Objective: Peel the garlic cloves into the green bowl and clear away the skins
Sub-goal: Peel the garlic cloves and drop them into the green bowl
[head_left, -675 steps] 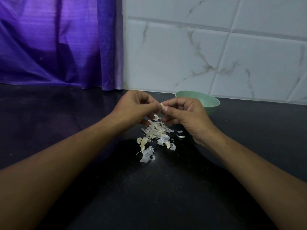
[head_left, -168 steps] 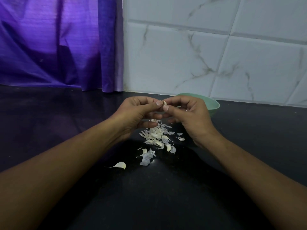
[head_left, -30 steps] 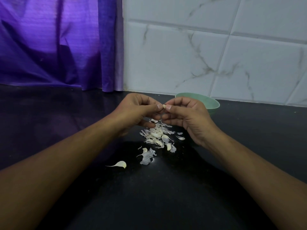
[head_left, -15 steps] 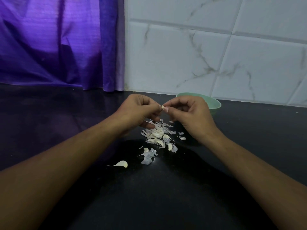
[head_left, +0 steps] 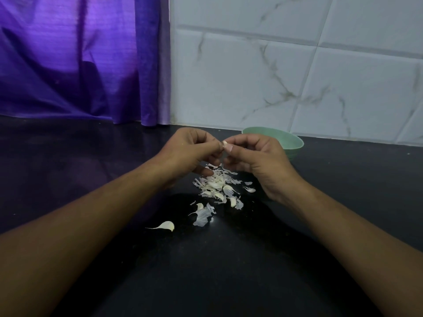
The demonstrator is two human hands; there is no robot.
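both hands, left hand and right hand, are pinching one garlic clove; peeling is continuing. skins are lying uncleared near the green bowl.

Bowl: on the counter, behind your right hand.
Skins: before the bowl, just right of your left hand.

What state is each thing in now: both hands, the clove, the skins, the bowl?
left hand: pinches the garlic clove.
right hand: pinches the same clove.
garlic clove: held in the air.
skins: scattered on the counter.
green bowl: upright, contents hidden.
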